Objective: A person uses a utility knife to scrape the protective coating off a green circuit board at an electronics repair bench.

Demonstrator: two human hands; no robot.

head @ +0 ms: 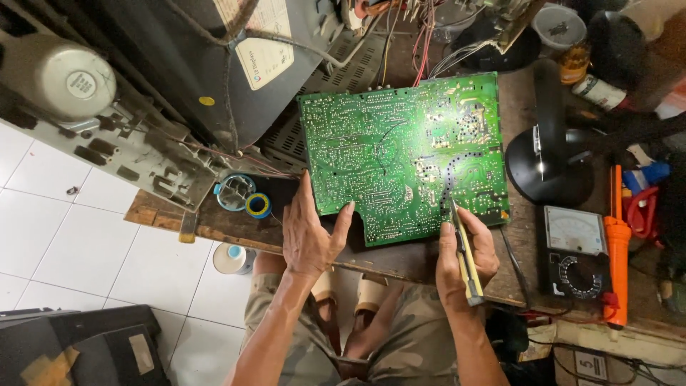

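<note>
While the left hand lies open, steadying the board's near edge, the right hand grips tweezers at the crowded worktop's front edge.

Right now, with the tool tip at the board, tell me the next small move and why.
Probably ease the yellow-handled tool in the right hand a little further onto the green circuit board. Its tip sits only at the board's lower edge, near the dense solder joints. The left hand already pins the board's lower left edge against the wooden bench, so the board looks steady.
</note>
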